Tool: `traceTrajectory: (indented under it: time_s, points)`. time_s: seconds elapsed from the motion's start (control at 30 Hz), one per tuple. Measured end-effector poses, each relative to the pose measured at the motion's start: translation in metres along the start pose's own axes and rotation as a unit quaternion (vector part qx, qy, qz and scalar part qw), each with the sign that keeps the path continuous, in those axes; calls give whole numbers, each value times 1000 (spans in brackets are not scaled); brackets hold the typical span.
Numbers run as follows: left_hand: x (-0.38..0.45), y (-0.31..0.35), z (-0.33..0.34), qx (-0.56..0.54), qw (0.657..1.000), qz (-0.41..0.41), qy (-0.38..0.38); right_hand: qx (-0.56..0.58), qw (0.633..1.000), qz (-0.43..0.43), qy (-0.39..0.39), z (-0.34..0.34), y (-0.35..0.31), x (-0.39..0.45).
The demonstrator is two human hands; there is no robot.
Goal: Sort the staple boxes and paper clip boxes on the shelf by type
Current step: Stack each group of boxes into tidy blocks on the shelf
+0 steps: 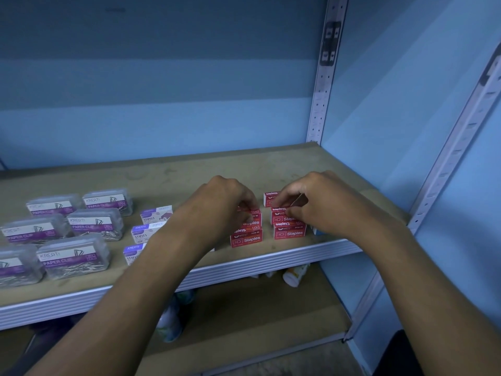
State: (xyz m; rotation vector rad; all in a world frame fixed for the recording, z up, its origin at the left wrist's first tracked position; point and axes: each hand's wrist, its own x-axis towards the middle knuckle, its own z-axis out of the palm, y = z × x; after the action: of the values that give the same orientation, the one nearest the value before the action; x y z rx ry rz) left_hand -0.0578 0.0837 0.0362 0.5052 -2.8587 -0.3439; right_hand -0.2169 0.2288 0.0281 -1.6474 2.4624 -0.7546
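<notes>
Tan board shelf (189, 169) against blue wall (162, 104); left hand (225, 196) and right hand (322, 202) each pinch red cardboard staple boxes (288, 232).

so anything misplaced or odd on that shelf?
Nothing stands out. Clear paper clip boxes sit left, white staple boxes middle, red staple boxes right, where the left hand and right hand are.

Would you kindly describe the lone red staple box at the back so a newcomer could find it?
Start at the wooden shelf and go to the red staple boxes near its right end. Behind the right-hand column, just past the right hand, stands one red box. Unlike its neighbours, it stands apart at the back.
</notes>
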Motion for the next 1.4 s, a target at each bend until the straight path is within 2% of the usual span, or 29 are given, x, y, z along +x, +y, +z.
traceTrajectory:
  time_s: [0.5,0.67,0.83,1.4]
  points:
    - [3,-6,10,10,1000,18,-19,-14,998,14,-51,1,0,-3]
    - [1,-5,8,-11,1000,12,-1,6,998,6,-69,-3,2,-8]
    - [-2,0,6,5,999,20,-42,-25,994,18,-104,-1,4,-5]
    - [4,11,10,-3,1000,3,-27,-39,994,-9,-98,4,-1,-2]
